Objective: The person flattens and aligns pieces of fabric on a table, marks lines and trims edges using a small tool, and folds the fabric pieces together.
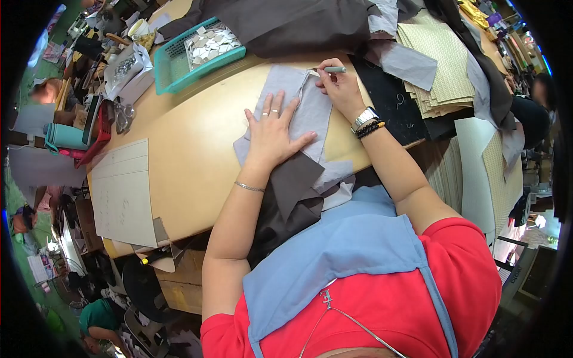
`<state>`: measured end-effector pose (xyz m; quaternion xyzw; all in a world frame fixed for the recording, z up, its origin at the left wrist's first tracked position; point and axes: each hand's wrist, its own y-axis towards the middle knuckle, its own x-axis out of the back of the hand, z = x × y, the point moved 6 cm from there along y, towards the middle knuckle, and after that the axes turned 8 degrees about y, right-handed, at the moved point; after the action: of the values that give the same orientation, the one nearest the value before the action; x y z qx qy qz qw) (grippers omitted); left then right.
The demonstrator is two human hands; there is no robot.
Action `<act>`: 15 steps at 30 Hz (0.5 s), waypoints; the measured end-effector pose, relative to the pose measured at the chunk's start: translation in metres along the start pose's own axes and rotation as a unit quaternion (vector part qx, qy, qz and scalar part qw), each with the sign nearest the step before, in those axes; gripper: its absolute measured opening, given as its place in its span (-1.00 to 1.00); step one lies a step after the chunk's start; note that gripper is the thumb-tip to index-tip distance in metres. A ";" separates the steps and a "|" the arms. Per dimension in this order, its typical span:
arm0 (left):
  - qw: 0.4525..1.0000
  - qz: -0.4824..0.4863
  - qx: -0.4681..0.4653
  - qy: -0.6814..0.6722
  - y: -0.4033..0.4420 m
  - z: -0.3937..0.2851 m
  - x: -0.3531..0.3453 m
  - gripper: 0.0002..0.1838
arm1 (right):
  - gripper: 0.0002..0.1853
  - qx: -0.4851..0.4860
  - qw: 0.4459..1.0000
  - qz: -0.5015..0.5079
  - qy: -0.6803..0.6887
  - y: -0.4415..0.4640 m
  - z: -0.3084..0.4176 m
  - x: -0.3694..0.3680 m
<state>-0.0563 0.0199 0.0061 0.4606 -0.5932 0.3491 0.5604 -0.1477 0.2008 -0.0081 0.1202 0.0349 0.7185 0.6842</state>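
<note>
My left hand (273,132) lies flat with its fingers spread on a light grey piece of fabric (316,116), pressing it against the wooden table (191,131). In my right hand (345,92) is a grey-green pen (335,69), pinched with its tip at the fabric's upper edge. A fold or seam runs down the fabric between the two hands. A dark brown piece of cloth (295,182) hangs over the near table edge, below my left hand.
A teal basket (161,77) holding small white pieces stands at the far left. Dark material (286,27) covers the back of the table. Textured cream sheets (439,59) are stacked at right, and a cardboard pattern (122,191) lies at left. Other people work nearby.
</note>
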 end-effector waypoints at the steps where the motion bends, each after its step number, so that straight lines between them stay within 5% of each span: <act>1: 1.000 -0.004 0.000 -0.002 -0.001 0.000 -0.002 -0.04 | -0.79 0.006 1.000 -0.017 0.025 -0.001 0.003 0.002; 6: 1.000 -0.012 -0.014 -0.018 -0.016 0.006 0.000 -0.03 | -0.80 0.041 0.994 -0.070 0.066 0.006 0.022 0.038; 8: 0.999 -0.012 -0.014 -0.044 -0.025 0.006 0.001 -0.03 | -0.80 0.022 0.993 -0.003 -0.117 0.005 0.047 0.059; 12: 0.995 -0.011 0.012 -0.101 -0.048 0.011 0.004 -0.07 | -0.73 -0.014 0.888 0.082 -0.452 -0.010 0.037 0.087; 15: 0.994 0.021 0.036 -0.098 -0.050 0.016 0.008 -0.14 | -0.70 0.093 0.866 0.031 -0.491 -0.029 0.047 0.086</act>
<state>-0.0147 -0.0122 0.0067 0.5003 -0.6418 0.3349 0.4750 -0.1115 0.2820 0.0423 0.5217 -0.2428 0.5810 0.5757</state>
